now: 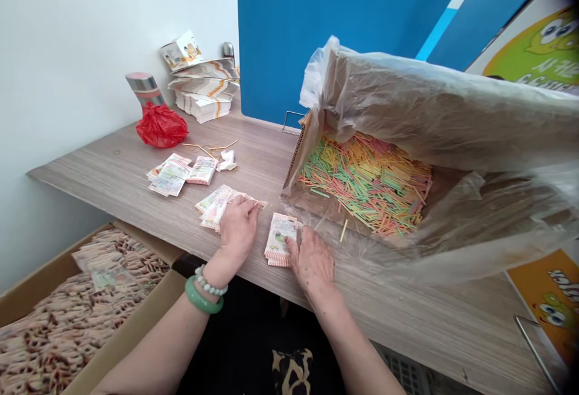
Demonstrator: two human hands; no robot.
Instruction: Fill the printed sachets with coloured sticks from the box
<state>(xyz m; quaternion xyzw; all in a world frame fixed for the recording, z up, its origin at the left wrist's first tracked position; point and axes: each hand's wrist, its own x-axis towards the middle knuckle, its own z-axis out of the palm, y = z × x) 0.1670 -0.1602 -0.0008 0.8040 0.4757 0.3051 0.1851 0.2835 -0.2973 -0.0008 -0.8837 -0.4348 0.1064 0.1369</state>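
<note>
Two bare hands work small printed packets at a wood-grain desk [253, 142]. The left hand [239, 223] — a green bangle [203, 298] and a beaded bracelet [210, 283] at its wrist — curls its fingers over a fanned pile of packets [211, 207]; whether they pinch one cannot be told. The right hand [314, 256] lies with fingers loosely extended, its thumb touching the right edge of a neat packet stack [280, 238] near the desk's front edge. More packets [170, 176] lie farther left, beside a banded bundle [202, 170], with a red plastic bag [161, 126] behind. To the right, a plastic-lined carton [312, 199] holds short sticks [366, 178] in pink, green, yellow and orange — one lies by its opening. At lower left, a large cardboard box [122, 334] brims with packets.
</note>
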